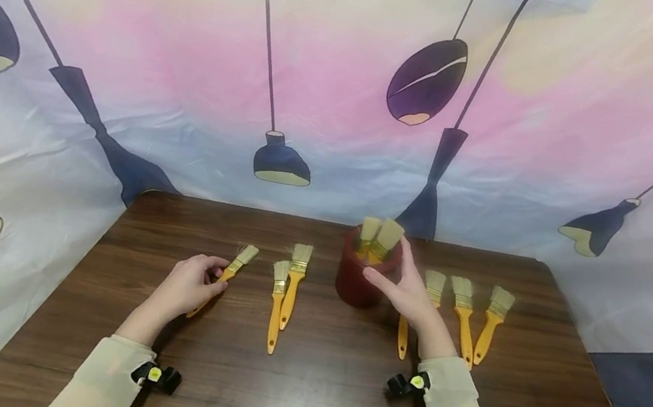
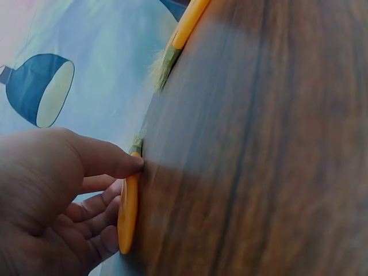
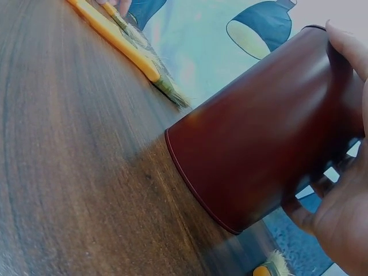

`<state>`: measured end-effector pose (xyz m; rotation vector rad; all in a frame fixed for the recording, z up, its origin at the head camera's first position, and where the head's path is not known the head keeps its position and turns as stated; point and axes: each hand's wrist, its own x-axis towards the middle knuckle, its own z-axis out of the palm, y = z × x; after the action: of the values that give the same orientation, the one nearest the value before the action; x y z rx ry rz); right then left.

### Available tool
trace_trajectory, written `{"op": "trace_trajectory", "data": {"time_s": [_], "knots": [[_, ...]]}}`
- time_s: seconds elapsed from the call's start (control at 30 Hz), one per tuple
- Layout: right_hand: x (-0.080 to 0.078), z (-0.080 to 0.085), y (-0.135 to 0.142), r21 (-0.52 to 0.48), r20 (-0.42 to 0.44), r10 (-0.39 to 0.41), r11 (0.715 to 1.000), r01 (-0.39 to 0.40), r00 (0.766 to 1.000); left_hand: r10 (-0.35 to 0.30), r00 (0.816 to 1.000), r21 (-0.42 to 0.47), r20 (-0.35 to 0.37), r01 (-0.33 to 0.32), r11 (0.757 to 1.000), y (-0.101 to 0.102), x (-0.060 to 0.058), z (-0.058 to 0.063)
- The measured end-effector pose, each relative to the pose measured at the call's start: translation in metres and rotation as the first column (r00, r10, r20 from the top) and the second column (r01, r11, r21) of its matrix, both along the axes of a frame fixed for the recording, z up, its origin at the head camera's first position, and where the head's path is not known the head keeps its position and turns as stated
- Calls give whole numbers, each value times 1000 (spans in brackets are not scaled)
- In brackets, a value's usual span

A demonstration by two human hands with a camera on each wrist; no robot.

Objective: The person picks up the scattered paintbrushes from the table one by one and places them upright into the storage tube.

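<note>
At the left of the table, my left hand (image 1: pixel 190 286) pinches a paintbrush (image 1: pixel 240 260) by its yellow handle, bristles pointing away to the right. The left wrist view shows the thumb and fingers on that handle (image 2: pixel 129 213), close over the wood. My right hand (image 1: pixel 412 295) grips a dark red cylindrical cup (image 1: pixel 354 283) near its rim, thumb on the near side. Two paintbrushes (image 1: pixel 388 235) stand in the cup, bristles up. In the right wrist view the fingers curl round the cup's wall (image 3: pixel 259 126), and its base is at the tabletop.
Two paintbrushes (image 1: pixel 277 302) lie side by side between the left hand and the cup. Three more paintbrushes (image 1: pixel 491 323) lie to the right, one partly hidden by my right hand. A lamp-printed cloth (image 1: pixel 206 73) hangs behind the brown table (image 1: pixel 324 386).
</note>
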<state>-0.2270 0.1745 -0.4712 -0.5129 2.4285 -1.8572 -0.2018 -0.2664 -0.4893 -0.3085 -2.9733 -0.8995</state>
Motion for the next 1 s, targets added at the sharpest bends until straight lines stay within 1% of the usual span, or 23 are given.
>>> {"op": "trace_trajectory", "data": {"time_s": [0.1,0.33,0.47,0.7,0.87,1.0], "knots": [[0,0,1,-6,-6,-4,1000,4,1000,-2,1000,-18,-7,2,1000,2,0,1],[1,-1,0,2,-1,-1,1000,1,1000,5,1000,-32,9,-5,999,4,2,3],[0,0,0,-1,5,-4,1000,4,1000,2,1000,-30,-4,-2,1000,4,2,3],[0,-1,1,-5,9,-8,1000,8,1000,-21,999,-44,-28,20,999,4,1,4],[0,-1,0,-2,12,-10,1000,10,1000,-6,1000,-24,-27,5,1000,5,2,6],[0,0,0,8,17,-17,1000,16,1000,21,999,39,-28,-20,999,7,3,7]]}}
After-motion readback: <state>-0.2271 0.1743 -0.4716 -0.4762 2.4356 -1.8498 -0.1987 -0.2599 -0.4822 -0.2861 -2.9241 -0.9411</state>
